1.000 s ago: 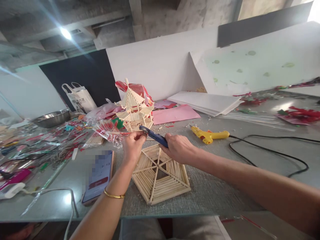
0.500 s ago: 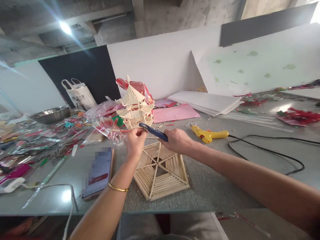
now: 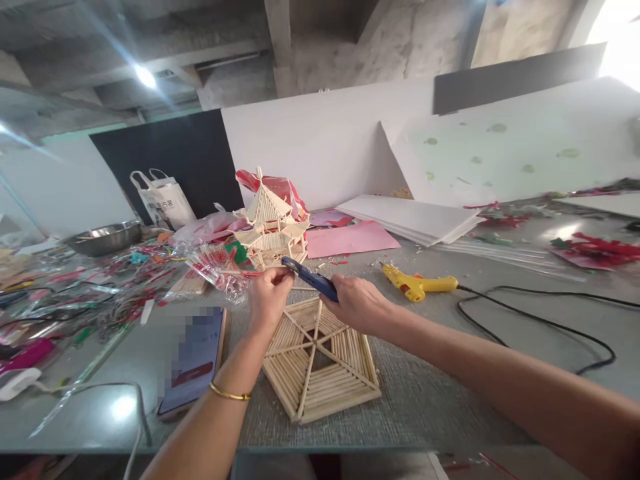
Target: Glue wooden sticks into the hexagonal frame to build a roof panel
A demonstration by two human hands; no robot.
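My right hand (image 3: 357,300) is wrapped round a dark blue hand tool (image 3: 313,277) that looks like a cutter, pointing left and slightly up. Its head reaches the fingertips of my left hand (image 3: 270,297), which are pinched together; what they hold is too small or hidden to name. Below both hands, a flat hexagonal panel of wooden sticks (image 3: 340,383) lies on a grey textured mat (image 3: 415,413), with dividing sticks meeting at its middle. Just beyond the hands stands a small stick-built pagoda (image 3: 273,223) with a pointed roof.
A yellow glue gun (image 3: 420,285) lies at right, its black cord (image 3: 560,300) trailing away. A phone (image 3: 195,367) is left of the panel. Plastic scraps and wrapped sticks (image 3: 215,267) clutter the left. White boards (image 3: 415,217) and pink paper (image 3: 353,239) lie behind.
The whole scene sits slightly lower in view, as the camera has tilted up a little. Both hands keep nearly the same pose, with the blue tool still at the left fingertips.
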